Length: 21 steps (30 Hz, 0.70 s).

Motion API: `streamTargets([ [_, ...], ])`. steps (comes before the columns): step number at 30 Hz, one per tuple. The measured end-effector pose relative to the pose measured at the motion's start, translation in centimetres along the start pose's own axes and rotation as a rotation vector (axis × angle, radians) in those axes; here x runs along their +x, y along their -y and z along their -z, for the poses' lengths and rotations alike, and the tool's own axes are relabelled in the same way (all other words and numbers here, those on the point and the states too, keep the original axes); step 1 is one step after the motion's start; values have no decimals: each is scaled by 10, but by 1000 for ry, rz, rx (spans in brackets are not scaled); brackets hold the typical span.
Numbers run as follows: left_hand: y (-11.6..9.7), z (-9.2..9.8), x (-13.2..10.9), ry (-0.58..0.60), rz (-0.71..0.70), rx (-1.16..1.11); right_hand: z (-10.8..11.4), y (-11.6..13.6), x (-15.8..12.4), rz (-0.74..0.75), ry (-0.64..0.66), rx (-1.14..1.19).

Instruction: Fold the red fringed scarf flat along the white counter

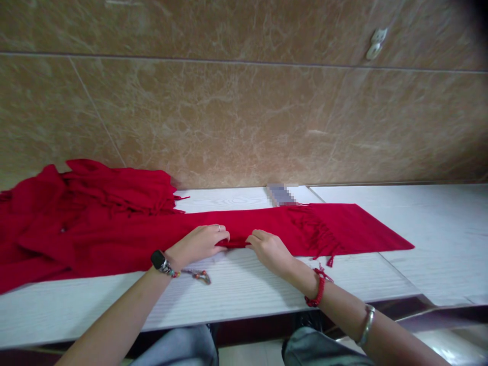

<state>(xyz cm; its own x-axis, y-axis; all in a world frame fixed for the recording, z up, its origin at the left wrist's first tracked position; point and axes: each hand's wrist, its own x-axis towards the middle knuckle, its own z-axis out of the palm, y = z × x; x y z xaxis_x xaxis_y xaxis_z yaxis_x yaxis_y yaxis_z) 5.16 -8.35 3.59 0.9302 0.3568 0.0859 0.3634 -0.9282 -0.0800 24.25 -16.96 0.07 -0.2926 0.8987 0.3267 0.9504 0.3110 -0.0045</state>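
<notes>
A long red fringed scarf [259, 221] lies along the white tabletop, its right end folded over at a slant to a point. Tassels show across the fold on the right. My left hand [201, 243] pinches the scarf's near edge around the middle, fingers over the cloth. Just to its right, my right hand [269, 251] pinches the same edge, with a short stretch of cloth between the two. To the left the scarf runs into a loose, rumpled heap of red cloth [110, 188] with fringe; whether it is one piece I cannot tell.
Behind the white table [427, 218] rises a brown marbled tile wall [236, 122]. A blurred-out flat item [281, 195] lies by the wall, touching or close to the scarf. A small white fitting [376, 43] is on the wall. The table's front edge runs just above my knees.
</notes>
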Motion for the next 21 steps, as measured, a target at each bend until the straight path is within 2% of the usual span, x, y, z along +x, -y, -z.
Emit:
streamTargets([
  [5, -1, 5, -5, 24, -21, 61, -4, -2, 0, 76, -61, 61],
  [9, -6, 11, -21, 63, 7, 155, -6, -2, -6, 175, -60, 107],
  [15, -9, 16, -47, 99, 46, 236, -6, -3, -11, 242, -96, 98],
  [21, -12, 16, -52, 98, 6, 327, 2, 8, -5, 263, -118, 35],
])
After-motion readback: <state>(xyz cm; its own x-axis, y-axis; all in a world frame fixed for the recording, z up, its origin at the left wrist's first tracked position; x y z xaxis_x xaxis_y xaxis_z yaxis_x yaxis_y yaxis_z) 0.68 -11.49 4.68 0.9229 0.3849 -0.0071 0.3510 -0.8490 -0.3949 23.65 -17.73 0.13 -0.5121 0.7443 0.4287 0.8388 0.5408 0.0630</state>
